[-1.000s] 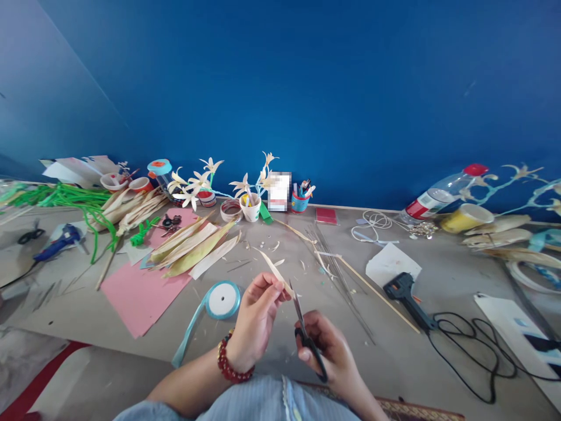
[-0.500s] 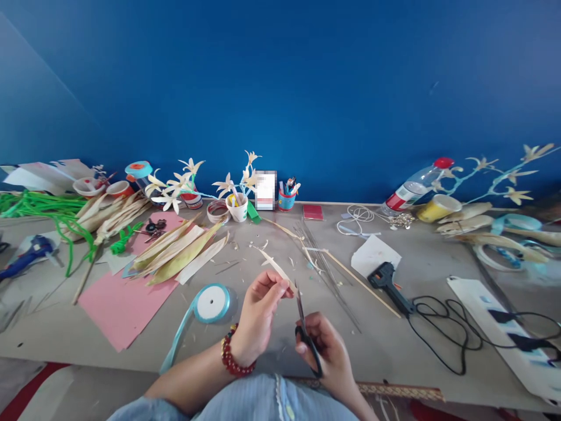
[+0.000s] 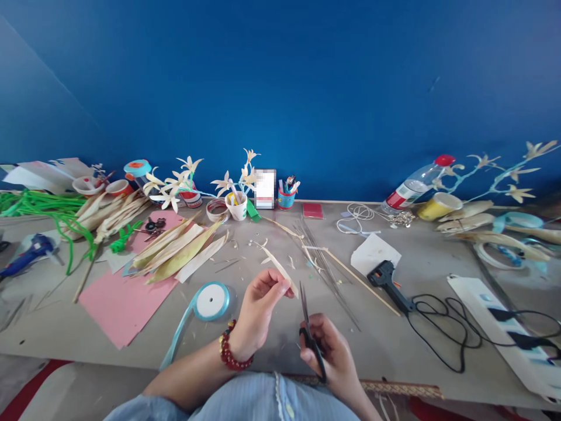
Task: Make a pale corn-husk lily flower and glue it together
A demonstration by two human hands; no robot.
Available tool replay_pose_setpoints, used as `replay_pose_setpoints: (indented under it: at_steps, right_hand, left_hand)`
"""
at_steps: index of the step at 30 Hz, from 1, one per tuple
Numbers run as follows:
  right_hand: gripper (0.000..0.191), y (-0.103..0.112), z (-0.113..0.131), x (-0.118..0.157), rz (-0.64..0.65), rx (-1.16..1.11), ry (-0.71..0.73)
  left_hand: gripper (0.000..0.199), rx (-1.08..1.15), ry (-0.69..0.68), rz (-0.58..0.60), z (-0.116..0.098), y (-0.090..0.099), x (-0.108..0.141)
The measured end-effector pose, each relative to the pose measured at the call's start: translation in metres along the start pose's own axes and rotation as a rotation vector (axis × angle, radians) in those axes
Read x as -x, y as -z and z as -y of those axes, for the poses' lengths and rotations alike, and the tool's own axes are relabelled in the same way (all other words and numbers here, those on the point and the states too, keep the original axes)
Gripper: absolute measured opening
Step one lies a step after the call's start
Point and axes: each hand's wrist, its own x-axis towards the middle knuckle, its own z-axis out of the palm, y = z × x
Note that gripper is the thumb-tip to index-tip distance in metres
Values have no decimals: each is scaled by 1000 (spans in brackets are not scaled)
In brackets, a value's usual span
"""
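Between the thumb and fingers of my left hand (image 3: 262,304) is a narrow strip of pale dried husk (image 3: 280,266), its far end pointing up and left over the table. My right hand (image 3: 331,351) grips black-handled scissors (image 3: 305,310), blades pointing away from me. The scissor tips stand just right of the strip's near end, apart from it. To the left of my left hand lies a roll of light blue ribbon (image 3: 211,301) with its tail hanging toward the table's front edge. Dried husks (image 3: 184,254) are piled further left, partly on pink paper (image 3: 127,310).
A black glue gun (image 3: 388,283) and its cord lie on the right, near a white power strip (image 3: 495,333). Thin wires (image 3: 324,266) and a stick (image 3: 363,283) lie ahead. Flowers in cups (image 3: 236,206), a pen holder (image 3: 286,199) and a tilted bottle (image 3: 412,190) line the wall.
My right hand and the scissors have moved slightly right, away from the husk strip. The left hand still holds the strip in nearly the same place.
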Motion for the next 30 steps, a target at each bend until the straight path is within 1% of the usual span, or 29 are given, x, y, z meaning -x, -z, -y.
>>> replay_pose_setpoints:
  at_steps: [4, 7, 16, 23, 30]
  right_hand:
    - [51, 0, 14, -4, 52, -36, -35]
    - [53, -1, 18, -5, 59, -35, -47]
    - [51, -1, 20, -4, 60, -6, -44]
    - [49, -1, 21, -5, 60, 22, -37]
    - [47, -1, 16, -6, 22, 79, -1]
  left_hand:
    - [14, -20, 26, 25, -2, -1, 2]
    - [14, -50, 36, 24, -3, -2, 3]
    - [10, -82, 3, 30, -6, -2, 5]
    - [12, -98, 6, 26, -5, -2, 5]
    - [14, -112, 5, 13, -6, -2, 5]
